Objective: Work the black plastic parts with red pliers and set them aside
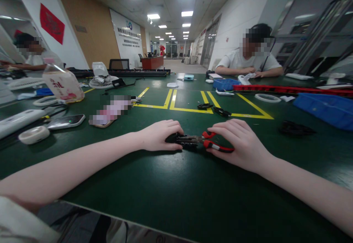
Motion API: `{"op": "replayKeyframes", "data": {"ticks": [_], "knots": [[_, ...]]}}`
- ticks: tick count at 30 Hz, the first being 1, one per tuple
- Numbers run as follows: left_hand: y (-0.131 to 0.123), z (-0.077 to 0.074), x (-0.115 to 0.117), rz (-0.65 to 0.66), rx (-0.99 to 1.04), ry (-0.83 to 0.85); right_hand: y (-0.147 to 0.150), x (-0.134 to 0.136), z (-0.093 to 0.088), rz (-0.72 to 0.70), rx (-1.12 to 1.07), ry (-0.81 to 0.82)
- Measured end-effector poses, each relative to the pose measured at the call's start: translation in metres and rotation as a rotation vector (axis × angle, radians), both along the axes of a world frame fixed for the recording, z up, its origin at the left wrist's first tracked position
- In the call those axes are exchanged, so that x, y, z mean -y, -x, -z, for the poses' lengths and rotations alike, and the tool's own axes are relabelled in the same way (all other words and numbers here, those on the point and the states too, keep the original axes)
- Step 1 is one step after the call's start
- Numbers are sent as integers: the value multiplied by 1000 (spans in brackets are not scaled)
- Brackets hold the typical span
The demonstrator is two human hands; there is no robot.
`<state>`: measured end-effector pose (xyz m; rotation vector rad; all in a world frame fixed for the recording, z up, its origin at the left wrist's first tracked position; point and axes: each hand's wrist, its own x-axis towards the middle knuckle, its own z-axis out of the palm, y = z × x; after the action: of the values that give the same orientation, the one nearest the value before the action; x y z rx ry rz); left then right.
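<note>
Low over the green table (171, 195), my left hand (161, 135) is closed around a small black part (172, 138), whose exact kind I cannot make out. My right hand (242, 143) grips red-and-black handled pliers (217, 146), thumb below and fingers above. The handles are spread somewhat apart. The metal jaws point left and lie at the black part, partly overlapping it; whether they pinch it is unclear. Beyond my right hand lie two small black pieces, one (204, 106) nearer the middle and another (222, 111) just right of it, by the yellow tape.
A phone (110, 112) and another phone (66, 121) lie to the left, near a drink bottle (63, 83). To the right are a dark object (296, 128) and a blue bin (325, 109). A person (249, 57) sits across the table behind a red strip (292, 89).
</note>
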<state>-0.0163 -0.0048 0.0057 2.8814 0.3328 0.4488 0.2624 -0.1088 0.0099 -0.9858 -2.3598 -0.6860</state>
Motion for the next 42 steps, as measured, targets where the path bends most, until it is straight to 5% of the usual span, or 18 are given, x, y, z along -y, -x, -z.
{"op": "replayKeyframes", "data": {"ticks": [15,42], "knots": [[-2,-2,1,25,-102,-242,5,3,-2,-62,20,3],[0,-1,1,29,-59,-177,3,2,-2,-57,-26,79]]}}
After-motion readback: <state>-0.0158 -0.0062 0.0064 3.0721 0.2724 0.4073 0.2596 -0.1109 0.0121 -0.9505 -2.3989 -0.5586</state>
